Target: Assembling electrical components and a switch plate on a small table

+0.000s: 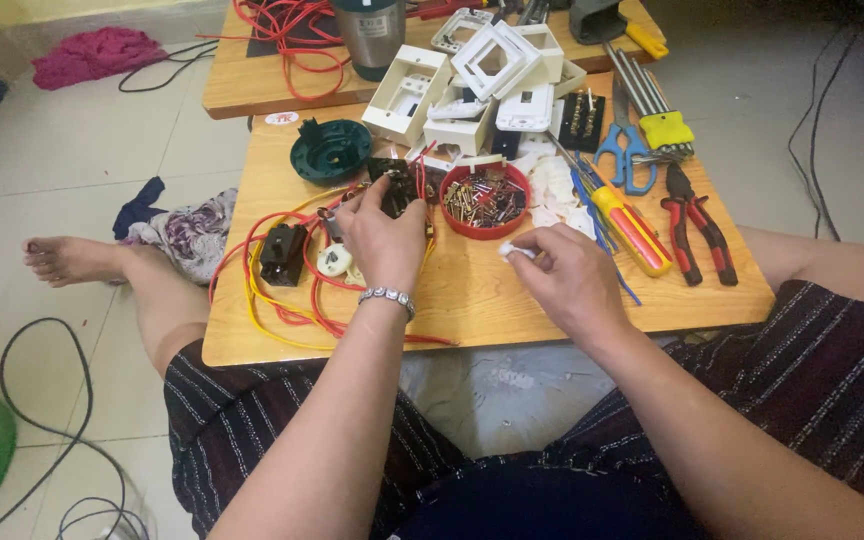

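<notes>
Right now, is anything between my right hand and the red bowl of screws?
Nothing visible. The right hand, pinching a small white part, sits just below the red bowl of screws, with only bare wooden tabletop between them.

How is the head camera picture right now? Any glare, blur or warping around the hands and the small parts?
Head view: soft, even light with faint shadows and no harsh glare on the wooden table. The left hand and right hand look sharp; the red bowl of small metal parts is readable. Wide-angle warping bends the frame edges, and the forearms loom large.
</notes>
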